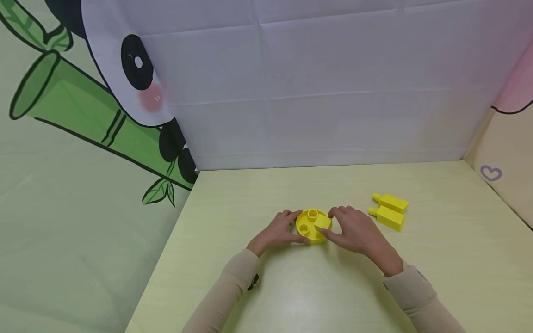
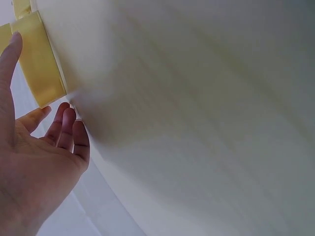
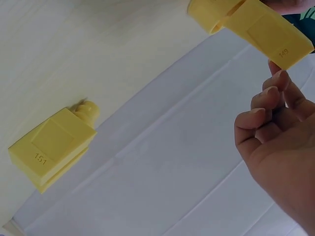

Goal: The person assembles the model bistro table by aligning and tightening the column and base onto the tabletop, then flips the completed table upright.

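In the head view, a round yellow base (image 1: 311,223) with raised ring sockets sits on the table. My left hand (image 1: 280,231) grips its left side between thumb and fingers. A yellow box-shaped block (image 1: 323,223) stands on the base's right part, and my right hand (image 1: 359,230) pinches it with thumb and index finger. The right wrist view shows the number 149 on this block (image 3: 270,34); its lower end is hidden in that view. The left wrist view shows the base's smooth side wall (image 2: 42,59) beside my left thumb.
To the right on the pale table (image 1: 291,296) lie two yellow bottle-shaped blocks (image 1: 390,217) with knobbed ends, side by side. One block (image 3: 54,142) reads 151. A white cloth wall (image 1: 316,92) rises behind, and a printed green one (image 1: 62,231) stands left.
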The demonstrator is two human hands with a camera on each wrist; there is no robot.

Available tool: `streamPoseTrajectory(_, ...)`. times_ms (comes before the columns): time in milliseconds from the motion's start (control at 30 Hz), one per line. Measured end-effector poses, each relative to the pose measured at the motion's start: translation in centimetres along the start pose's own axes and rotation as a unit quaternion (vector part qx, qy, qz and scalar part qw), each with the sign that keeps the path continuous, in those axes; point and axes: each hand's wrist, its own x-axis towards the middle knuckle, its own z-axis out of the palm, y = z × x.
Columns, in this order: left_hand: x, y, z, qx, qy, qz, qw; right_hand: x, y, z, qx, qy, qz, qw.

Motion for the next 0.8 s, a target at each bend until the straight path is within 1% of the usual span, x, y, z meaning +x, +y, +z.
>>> streamPoseTrajectory(200,0.1,0.0,0.0,0.007,0.003,-0.001,1.0,0.2,0.1,0.2,0.013,-0.002,-0.004,0.9999)
streamPoseTrajectory(367,0.2,-0.1,0.2,0.011,0.001,0.003,0.9999,0.4,0.5,0.6,0.062,-0.027,-0.022,0.9975)
streamPoseTrajectory(433,0.3,-0.1,0.2,0.012,0.001,0.001,0.9999,0.6,0.7,0.7,0.075,-0.03,-0.031,0.9962)
streamPoseTrajectory(633,0.2,-0.2,0.2,0.021,0.002,0.005,0.9998,1.3,0.9,0.9,0.069,-0.026,-0.023,0.997)
streamPoseTrajectory(733,0.2,-0.3,0.2,0.019,0.003,0.003,0.9998,1.3,0.9,0.8,0.077,-0.029,-0.027,0.9963)
streamPoseTrajectory(800,0.2,-0.3,0.3,0.017,0.004,0.0,0.9998,1.2,1.0,1.0,0.078,-0.024,-0.025,0.9964)
